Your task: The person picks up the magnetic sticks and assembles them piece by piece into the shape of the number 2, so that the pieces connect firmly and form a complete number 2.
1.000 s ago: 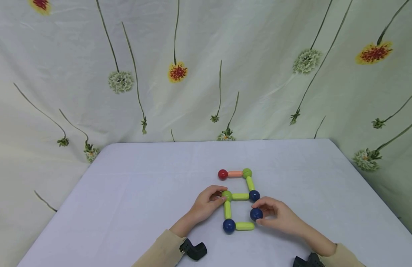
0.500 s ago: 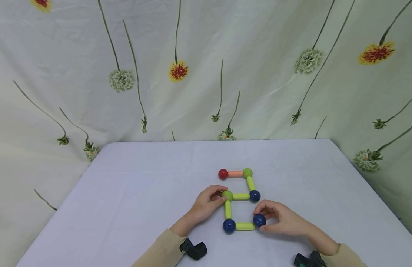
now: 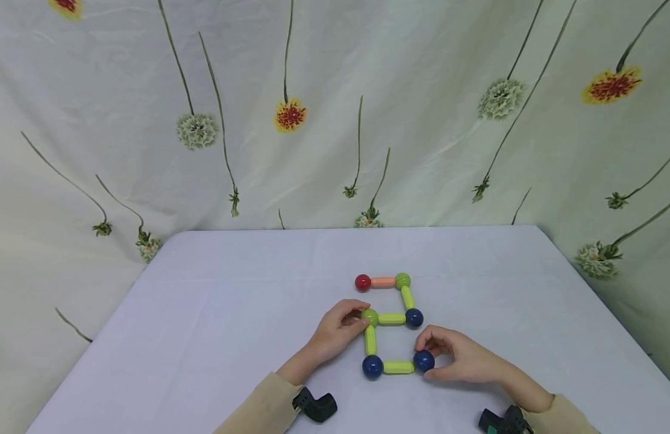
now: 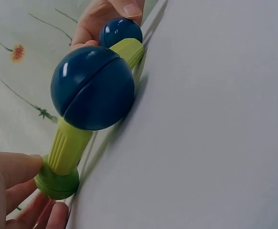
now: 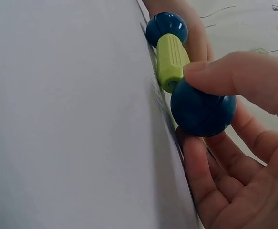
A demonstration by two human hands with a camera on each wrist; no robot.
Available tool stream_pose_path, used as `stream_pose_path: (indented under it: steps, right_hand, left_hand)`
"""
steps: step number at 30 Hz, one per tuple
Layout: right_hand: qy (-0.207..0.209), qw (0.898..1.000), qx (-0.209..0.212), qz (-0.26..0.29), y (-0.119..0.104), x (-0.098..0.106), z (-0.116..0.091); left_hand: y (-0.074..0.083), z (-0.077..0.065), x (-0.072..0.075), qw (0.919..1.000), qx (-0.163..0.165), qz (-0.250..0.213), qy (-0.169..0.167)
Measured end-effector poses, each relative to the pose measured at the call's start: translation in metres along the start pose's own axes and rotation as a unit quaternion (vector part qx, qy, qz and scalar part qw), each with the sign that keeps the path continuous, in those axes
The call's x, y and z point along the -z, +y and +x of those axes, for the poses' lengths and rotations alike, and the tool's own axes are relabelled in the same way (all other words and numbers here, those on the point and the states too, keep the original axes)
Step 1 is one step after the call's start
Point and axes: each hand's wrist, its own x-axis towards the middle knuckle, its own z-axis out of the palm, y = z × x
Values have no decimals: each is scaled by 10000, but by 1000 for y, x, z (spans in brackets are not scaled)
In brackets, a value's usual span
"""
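My left hand (image 3: 336,331) pinches a green ball (image 3: 370,317) at the left middle of a ball-and-stick figure lying on the table. From that ball a lime stick (image 3: 370,340) runs to a blue ball (image 3: 373,367), and another lime stick (image 3: 398,367) leads rightward from it. At that stick's right end, my right hand (image 3: 461,355) holds a second blue ball (image 3: 424,361) between thumb and fingers; in the right wrist view this ball (image 5: 203,107) meets the stick's tip. Both blue balls and the green ball (image 4: 57,181) also show in the left wrist view.
Farther back, the figure continues with a lime stick (image 3: 391,319), a blue ball (image 3: 414,318), another green ball (image 3: 402,281), an orange stick (image 3: 382,282) and a red ball (image 3: 363,283). A white cloth covers the table (image 3: 232,313); a flower-print curtain (image 3: 324,120) hangs behind.
My right hand has brought its blue ball toward me and slightly right, from above the lower stick to that stick's right end. My left hand stays on the green ball.
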Motion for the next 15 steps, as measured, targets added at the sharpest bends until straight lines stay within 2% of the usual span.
stream_pose_path:
  steps: [9,15]
  right_hand:
    - [41,10000,-45,-12,3,0,0]
    - [54,10000,9,-57,6,0,0]
  left_hand:
    - [4,-5,-3,9959,-80,305,847]
    - [8,-10,-6,9936,-136,-69,1123]
